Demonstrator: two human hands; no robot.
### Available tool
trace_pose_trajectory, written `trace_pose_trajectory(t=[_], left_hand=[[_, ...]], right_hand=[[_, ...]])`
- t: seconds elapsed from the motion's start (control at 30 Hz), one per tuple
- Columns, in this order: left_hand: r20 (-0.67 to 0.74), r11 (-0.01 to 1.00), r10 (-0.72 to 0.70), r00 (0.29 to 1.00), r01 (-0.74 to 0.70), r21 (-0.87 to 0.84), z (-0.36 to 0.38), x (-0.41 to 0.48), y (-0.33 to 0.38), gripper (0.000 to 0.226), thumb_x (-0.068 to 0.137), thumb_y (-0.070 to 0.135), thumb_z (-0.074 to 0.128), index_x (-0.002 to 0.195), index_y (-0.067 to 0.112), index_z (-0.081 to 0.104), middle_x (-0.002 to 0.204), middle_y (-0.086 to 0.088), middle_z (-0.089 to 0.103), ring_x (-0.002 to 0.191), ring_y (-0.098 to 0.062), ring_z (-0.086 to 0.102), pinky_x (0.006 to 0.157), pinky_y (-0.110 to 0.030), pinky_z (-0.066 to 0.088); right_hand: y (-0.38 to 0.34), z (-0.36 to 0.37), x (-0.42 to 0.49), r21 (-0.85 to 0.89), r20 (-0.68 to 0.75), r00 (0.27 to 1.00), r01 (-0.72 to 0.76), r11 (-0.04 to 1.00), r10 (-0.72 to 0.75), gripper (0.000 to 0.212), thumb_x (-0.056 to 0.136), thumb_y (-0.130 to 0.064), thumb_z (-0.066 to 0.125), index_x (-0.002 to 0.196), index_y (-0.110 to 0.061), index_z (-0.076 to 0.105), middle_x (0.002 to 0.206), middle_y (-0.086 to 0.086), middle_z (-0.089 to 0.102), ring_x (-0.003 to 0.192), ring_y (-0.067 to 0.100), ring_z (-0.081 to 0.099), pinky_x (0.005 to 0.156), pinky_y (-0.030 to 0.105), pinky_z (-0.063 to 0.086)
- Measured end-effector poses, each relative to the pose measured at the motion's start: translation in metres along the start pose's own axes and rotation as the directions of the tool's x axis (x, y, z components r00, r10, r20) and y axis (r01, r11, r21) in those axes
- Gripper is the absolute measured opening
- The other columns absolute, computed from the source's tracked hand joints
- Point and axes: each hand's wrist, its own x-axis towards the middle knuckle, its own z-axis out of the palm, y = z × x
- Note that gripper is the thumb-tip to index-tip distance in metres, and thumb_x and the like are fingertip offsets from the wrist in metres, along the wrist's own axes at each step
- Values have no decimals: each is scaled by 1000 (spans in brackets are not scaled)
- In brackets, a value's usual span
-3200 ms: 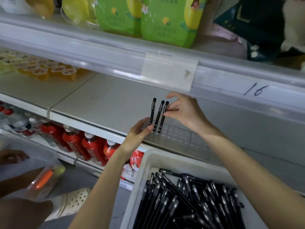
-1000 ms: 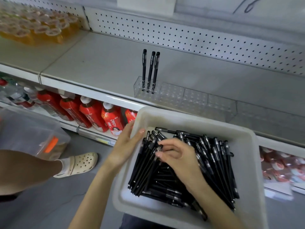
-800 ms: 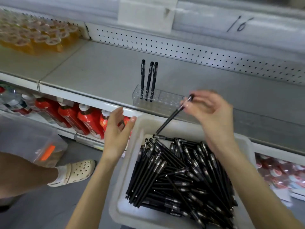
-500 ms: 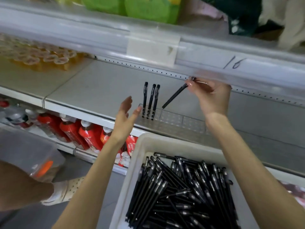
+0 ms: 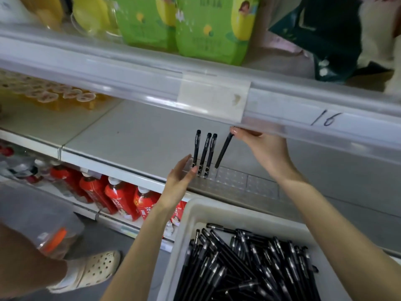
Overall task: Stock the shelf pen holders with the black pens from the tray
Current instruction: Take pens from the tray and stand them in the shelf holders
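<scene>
White tray [image 5: 195, 206], full of black pens [image 5: 238, 268], low right. Clear pen holder [image 5: 231, 180] on shelf [image 5: 130, 137], three pens [image 5: 204, 153] standing in it. Raised right hand [image 5: 264, 148] pinches tilted pen [image 5: 223, 151] over holder. Flat left hand [image 5: 180, 179], fingers straight, beside holder.

L hand [image 5: 181, 178], R hand [image 5: 263, 148], forearms [image 5: 338, 224] bare.

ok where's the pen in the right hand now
Head view, centre: the pen tilts from the right hand, tip at the clear holder, right of three standing pens.
</scene>
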Motion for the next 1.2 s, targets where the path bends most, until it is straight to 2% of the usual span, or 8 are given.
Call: trace_pose_trajectory(t=[0.1,0.23,0.37,0.5,0.63,0.83,1.03,1.2], left_hand=[[2,1000,4,1000,-4,-6,0,0,0,50,89,36,55,138,30,42,128,15,49,123,-9,45,102,-27,33],[9,1000,0,1000,0,-11,-1,0,-1,49,91,33,54,138,30,41,126,16,49,121,-7,45,101,-25,33],[12,1000,-4,1000,4,-19,-2,1,-2,50,90,32,55,138,28,43,129,13,50,123,-8,45,101,-25,34],[12,1000,-1,1000,1,-31,-2,0,-1,52,88,34,57,138,27,43,136,8,49,126,-9,45,103,-25,35],[19,999,-6,1000,7,-31,-2,0,0,58,83,41,56,138,29,43,137,8,48,127,-10,44,105,-29,34],[17,1000,-12,1000,13,-21,-2,0,2,54,87,36,56,138,29,42,136,9,48,125,-10,45,102,-27,34],[11,1000,-10,1000,11,-22,-2,-1,1,63,81,43,57,140,27,41,140,7,47,127,-10,44,101,-25,32],[-22,1000,-18,1000,18,13,-2,-6,5,55,91,33,56,142,22,38,142,5,44,127,-9,42,99,-21,31]], right_hand=[[-2,3,1,-37,53,999,13,999,-11,21,82,-14,71,78,-33,63,77,-23,60,69,-19,57,67,-2,38],[4,9,1,-79,52,999,0,997,4,24,80,-16,73,75,-36,62,80,-22,63,80,-2,63,79,8,45],[11,12,-3,-148,124,992,19,989,-1,15,78,-8,73,83,-19,66,79,-19,62,71,-14,60,75,3,42],[16,15,-5,-215,174,984,72,974,-34,28,76,-4,75,100,-14,66,79,-13,63,73,-16,59,75,1,41],[17,17,-2,-256,187,982,58,965,-10,18,76,-7,76,92,-11,68,84,-15,63,73,-8,61,80,10,48],[20,18,-3,-289,203,979,64,955,-4,31,74,-8,78,100,-17,64,81,-3,68,77,0,64,79,7,46],[28,10,-7,-330,212,976,24,944,49,32,74,-15,79,102,-18,63,91,-1,71,82,7,68,86,22,52],[23,-2,-22,-370,180,981,-7,929,79,31,75,-13,77,101,-20,62,93,-2,69,85,11,67,88,23,51]])
